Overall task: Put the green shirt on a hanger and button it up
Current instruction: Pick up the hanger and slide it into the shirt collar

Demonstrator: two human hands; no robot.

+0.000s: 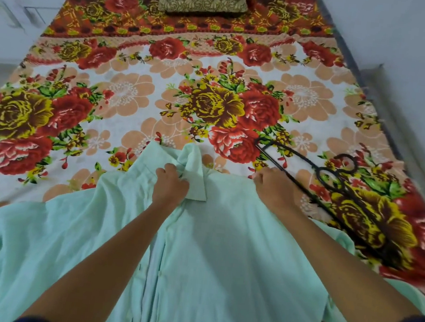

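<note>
Shirt point(223, 241) lay on bed point(134, 93): light, limp. Left grip point(173, 183) pinched collar; right grip point(273, 185) curled on shoulder cloth. Hanger point(335, 185) rigid; best taken at hook.

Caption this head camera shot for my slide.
Both hands grip the green shirt's collar; black hanger lies beside.

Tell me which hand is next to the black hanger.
The right hand, gripping the green shirt at its shoulder, right beside the black hanger. The left hand holds the collar, farther away.
</note>
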